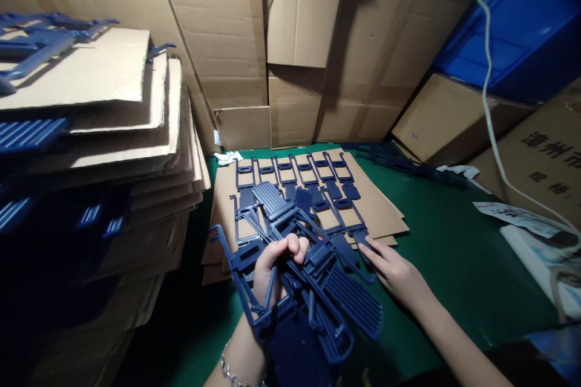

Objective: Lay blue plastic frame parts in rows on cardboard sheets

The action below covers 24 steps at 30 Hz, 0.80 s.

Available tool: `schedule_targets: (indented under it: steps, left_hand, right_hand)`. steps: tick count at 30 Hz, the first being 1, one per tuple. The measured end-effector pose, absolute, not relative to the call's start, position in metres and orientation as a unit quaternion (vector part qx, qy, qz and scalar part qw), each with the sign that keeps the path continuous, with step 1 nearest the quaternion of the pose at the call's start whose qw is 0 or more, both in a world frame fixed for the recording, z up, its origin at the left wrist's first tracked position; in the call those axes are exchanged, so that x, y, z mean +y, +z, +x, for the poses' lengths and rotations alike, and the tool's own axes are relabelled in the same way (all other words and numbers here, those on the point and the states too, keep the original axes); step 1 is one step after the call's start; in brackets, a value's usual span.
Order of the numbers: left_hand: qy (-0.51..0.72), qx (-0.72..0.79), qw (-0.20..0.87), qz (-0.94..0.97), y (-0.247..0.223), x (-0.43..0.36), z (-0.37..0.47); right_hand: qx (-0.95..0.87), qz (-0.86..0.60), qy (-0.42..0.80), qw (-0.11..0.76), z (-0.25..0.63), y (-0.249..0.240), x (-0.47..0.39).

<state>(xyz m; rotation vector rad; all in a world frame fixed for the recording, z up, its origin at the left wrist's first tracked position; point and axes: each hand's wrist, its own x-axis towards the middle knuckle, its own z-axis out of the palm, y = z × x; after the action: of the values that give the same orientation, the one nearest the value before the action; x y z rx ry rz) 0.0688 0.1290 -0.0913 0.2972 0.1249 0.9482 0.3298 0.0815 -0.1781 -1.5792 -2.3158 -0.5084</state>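
Both hands are at work: the left hand (267, 267) is curled tightly around a tangled bundle of dark blue plastic frames (356, 302), raised nearest the camera. Just beyond, the right hand (400, 276), its fingers stretched out, touches the ribbed end of the rightmost frame (358, 236) in the near row; whether it pinches or merely presses, I cannot tell. The step in hand seems to be setting frames out side by side on a cardboard sheet (385, 211). Another placement would call for easing one frame from the bundle without snagging its hooked arms. To the left, a tall cardboard stack (104, 69) limits sideways room. Green table (436, 224) lies open to the right, past the sheet's slanting edge. Farther off, the far row (313, 170) nearly reaches the sheet's back edge, and upright cardboard (295, 109) closes off the space behind.
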Motion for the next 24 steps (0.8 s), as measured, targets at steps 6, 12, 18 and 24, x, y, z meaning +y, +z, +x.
schedule_targets:
  steps: [6,12,18,24]
  left_hand:
    - [0.458,0.098,0.872,0.140,-0.090,0.128,0.069]
    - [0.449,0.090,0.874,0.161,-0.089,0.127,0.069]
    - [0.323,0.020,0.902,0.284,-0.089,0.120,0.073]
    - [0.085,0.001,0.937,0.338,-0.093,0.109,0.079]
  right_hand:
    - [-0.797,-0.553,-0.187,0.152,0.329,-0.175,0.081]
    - [-0.810,-0.549,-0.111,0.176,0.326,-0.175,0.085]
    - [-0.797,-0.582,-0.043,0.153,0.322,-0.163,0.085]
    - [-0.820,-0.530,-0.024,0.215,0.300,-0.141,0.112]
